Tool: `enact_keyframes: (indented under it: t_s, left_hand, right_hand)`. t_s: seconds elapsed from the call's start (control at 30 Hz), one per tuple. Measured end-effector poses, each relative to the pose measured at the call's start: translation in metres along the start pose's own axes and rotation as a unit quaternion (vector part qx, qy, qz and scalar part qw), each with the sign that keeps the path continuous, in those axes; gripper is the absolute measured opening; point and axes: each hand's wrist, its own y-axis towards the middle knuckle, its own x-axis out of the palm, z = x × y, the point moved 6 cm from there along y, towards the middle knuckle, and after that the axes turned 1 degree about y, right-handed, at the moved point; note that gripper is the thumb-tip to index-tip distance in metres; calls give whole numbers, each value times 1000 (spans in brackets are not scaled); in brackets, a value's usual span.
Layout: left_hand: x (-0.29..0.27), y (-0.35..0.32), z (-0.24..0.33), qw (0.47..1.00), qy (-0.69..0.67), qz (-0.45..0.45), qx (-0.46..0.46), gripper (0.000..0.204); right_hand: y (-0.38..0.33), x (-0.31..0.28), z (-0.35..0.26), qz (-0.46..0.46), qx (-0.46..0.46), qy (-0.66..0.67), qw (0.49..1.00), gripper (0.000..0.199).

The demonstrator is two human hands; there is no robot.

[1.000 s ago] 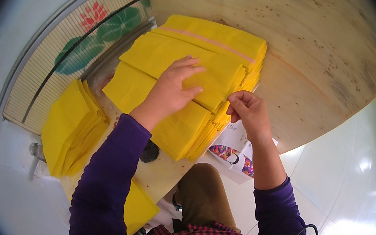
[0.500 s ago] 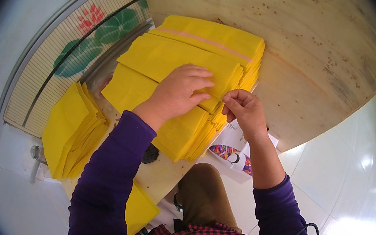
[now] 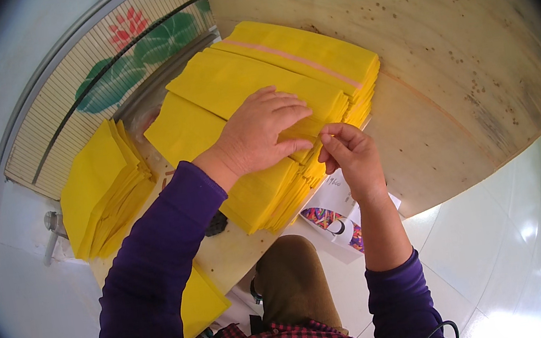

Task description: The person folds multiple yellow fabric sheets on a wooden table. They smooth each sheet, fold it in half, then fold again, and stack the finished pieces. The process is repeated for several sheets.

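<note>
A thick fanned stack of yellow paper sheets (image 3: 235, 99) lies on a pale wooden table (image 3: 446, 59). My left hand (image 3: 259, 133) lies flat on top of the stack, fingers spread, pressing it down. My right hand (image 3: 349, 159) is at the stack's near edge, thumb and forefinger pinching the corner of a yellow sheet. A pinkish band (image 3: 291, 58) runs across the far sheets of the stack.
A second pile of yellow sheets (image 3: 101, 190) sits at the table's left end. A mat with a flower pattern (image 3: 117, 73) leans behind it. A white paper bag with a colourful print (image 3: 337, 218) hangs below the table edge. White tiled floor (image 3: 496, 249) lies to the right.
My left hand slid right and toward me across the stack. My right hand moved slightly closer to it, keeping its pinch at the stack's edge.
</note>
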Motion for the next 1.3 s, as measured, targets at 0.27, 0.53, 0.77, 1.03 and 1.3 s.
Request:
enact_keyframes:
  t_s: [0.27, 0.53, 0.77, 1.03, 1.3]
  left_hand:
    - [-1, 8, -4, 998, 35, 54, -12, 16]
    - [-11, 21, -14, 994, 3, 90, -62, 14]
    - [-17, 29, -27, 978, -62, 139, -143, 12]
    - [-19, 31, -31, 969, -99, 156, -165, 14]
    - [-18, 29, -27, 967, -123, 175, -139, 12]
  right_hand:
    - [4, 2, -11, -26, -22, -17, 999, 21]
    - [12, -27, -13, 54, -75, -14, 996, 16]
    - [25, -45, -22, 111, -107, -62, 986, 14]
    - [31, -35, -49, 147, -245, -266, 920, 26]
    - [49, -15, -63, 107, -365, -374, 846, 26]
